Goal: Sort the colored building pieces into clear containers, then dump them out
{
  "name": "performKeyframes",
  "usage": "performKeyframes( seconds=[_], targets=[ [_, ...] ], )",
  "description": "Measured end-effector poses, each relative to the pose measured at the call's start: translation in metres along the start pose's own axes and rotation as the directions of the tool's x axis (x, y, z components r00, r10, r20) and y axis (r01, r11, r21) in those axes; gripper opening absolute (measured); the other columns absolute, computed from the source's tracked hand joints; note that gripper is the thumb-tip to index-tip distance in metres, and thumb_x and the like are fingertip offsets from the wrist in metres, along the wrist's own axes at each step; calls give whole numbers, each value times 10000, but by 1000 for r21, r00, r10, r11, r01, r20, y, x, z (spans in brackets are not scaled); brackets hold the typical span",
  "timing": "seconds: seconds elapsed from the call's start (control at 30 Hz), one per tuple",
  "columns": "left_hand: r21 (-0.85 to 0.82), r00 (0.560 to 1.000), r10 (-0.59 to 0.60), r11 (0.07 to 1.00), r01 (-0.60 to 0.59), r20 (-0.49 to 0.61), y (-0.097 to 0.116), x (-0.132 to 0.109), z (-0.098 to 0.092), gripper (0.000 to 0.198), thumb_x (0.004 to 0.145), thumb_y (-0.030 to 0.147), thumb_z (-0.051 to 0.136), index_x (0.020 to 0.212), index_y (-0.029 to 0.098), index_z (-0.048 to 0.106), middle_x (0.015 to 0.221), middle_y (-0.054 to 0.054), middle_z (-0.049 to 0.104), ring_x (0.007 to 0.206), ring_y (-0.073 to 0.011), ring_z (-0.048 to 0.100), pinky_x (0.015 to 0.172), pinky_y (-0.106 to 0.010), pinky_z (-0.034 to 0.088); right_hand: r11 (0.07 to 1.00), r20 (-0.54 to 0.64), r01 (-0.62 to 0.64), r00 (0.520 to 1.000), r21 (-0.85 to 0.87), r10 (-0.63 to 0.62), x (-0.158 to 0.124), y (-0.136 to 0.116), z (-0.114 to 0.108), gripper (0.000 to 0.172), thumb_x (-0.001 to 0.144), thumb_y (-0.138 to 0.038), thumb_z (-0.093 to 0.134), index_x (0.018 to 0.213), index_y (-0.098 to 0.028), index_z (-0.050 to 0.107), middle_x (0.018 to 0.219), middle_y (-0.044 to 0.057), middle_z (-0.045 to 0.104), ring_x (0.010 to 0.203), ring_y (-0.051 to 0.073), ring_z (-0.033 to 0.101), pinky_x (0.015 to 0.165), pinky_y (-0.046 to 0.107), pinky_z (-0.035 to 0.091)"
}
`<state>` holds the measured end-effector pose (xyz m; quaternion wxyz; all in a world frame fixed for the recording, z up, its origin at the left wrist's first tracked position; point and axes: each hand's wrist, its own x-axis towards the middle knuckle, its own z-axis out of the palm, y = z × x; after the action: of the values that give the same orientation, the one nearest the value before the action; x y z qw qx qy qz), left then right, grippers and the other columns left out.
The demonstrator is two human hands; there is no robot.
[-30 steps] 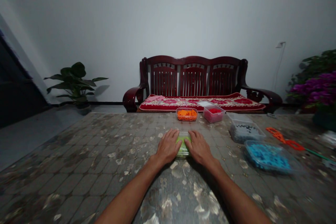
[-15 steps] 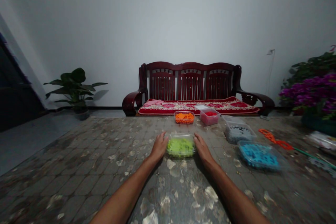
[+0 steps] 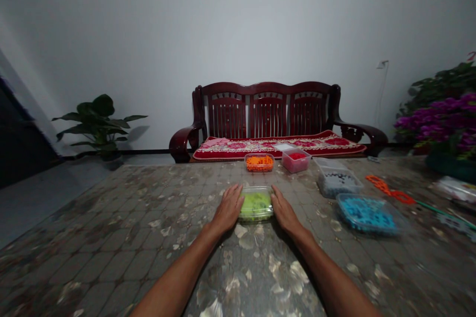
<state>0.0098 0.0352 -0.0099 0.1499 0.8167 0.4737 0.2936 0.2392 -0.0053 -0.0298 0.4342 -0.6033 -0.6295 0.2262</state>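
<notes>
A clear plastic container (image 3: 256, 204) with lime-green pieces inside sits on the table in front of me. My left hand (image 3: 228, 208) is against its left side, fingers pointing forward and thumb by the lid edge. On the opposite side, my right hand (image 3: 283, 209) presses along the right edge, so the container is held between both hands. The undersides of my fingers are hidden. Farther back stand a container of orange pieces (image 3: 259, 163) and a box of red pieces (image 3: 296, 159).
To the right are a box of dark pieces (image 3: 337, 181), a container of blue pieces (image 3: 368, 214) and orange linked pieces (image 3: 390, 190) beside a green stick. Purple flowers (image 3: 442, 119) stand at far right. Behind the table is a wooden bench (image 3: 267, 109).
My left hand has moved in closer against the container, its thumb now nearer the lid. My right hand also sits tighter to the side. The view has tilted slightly down.
</notes>
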Motion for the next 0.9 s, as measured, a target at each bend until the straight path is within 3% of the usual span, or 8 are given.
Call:
performKeyframes(
  seconds=[0.2,0.33,0.5,0.63,0.7,0.77,0.83,0.9],
  targets=[
    [-58,1000,23,998,-24,-16,-6,0,3,507,1021,351,309,1435,134,504,1519,-156,504,1457,-247,385,1246,-488,248,995,-33,-18,999,98,21,-1,4,5,768,981,-634,241,1521,-118,420,1543,184,483,1434,258,453,1232,451,283],
    [-133,999,-17,991,12,-38,-6,1,6,491,1011,359,331,1414,151,520,1515,-154,503,1453,-251,393,1251,-486,238,972,5,-55,998,228,55,1,4,3,885,907,-784,303,1530,-167,427,1584,153,440,1486,262,374,1251,460,229],
    [-251,988,-146,959,128,-53,0,2,7,493,984,401,397,1395,159,522,1554,-162,444,1479,-266,360,1252,-480,235,884,20,-131,991,449,136,2,-3,-7,1009,796,-913,357,1499,-202,493,1602,131,415,1507,283,338,1255,477,210],
    [-363,949,-313,890,276,-46,5,2,-3,525,957,413,457,1397,129,499,1544,-199,442,1488,-286,339,1226,-434,278,810,23,-179,980,558,200,-1,-3,-14,1068,765,-937,367,1489,-163,503,1506,183,531,1403,331,488,1177,536,349],
    [-427,914,-406,828,364,-7,5,0,-11,494,952,450,465,1326,136,547,1440,-203,543,1414,-317,435,1132,-437,404,840,24,-173,982,514,188,-3,1,-14,1038,757,-936,378,1413,-159,587,1460,188,578,1359,337,530,1143,531,394],
    [-490,879,-469,750,445,80,6,-3,-19,450,937,505,487,1170,147,625,1217,-180,673,1218,-328,594,929,-403,537,896,2,-135,989,423,148,-5,5,-13,953,741,-920,438,1286,-178,684,1425,171,611,1348,332,533,1163,514,370],
    [-545,849,-493,667,508,188,10,-7,-25,415,894,547,560,1005,161,664,966,-117,718,972,-282,675,727,-324,560,933,-23,-110,992,343,125,-7,8,-10,894,725,-912,466,1182,-190,731,1369,164,652,1326,329,545,1190,510,331],
    [-592,826,-495,592,547,269,18,-11,-29,376,849,535,644,934,170,667,847,-65,703,845,-224,672,640,-254,527,945,-40,-113,991,308,131,-9,8,-8,894,721,-912,454,1133,-172,742,1318,182,675,1301,339,558,1196,521,316]
  ],
)
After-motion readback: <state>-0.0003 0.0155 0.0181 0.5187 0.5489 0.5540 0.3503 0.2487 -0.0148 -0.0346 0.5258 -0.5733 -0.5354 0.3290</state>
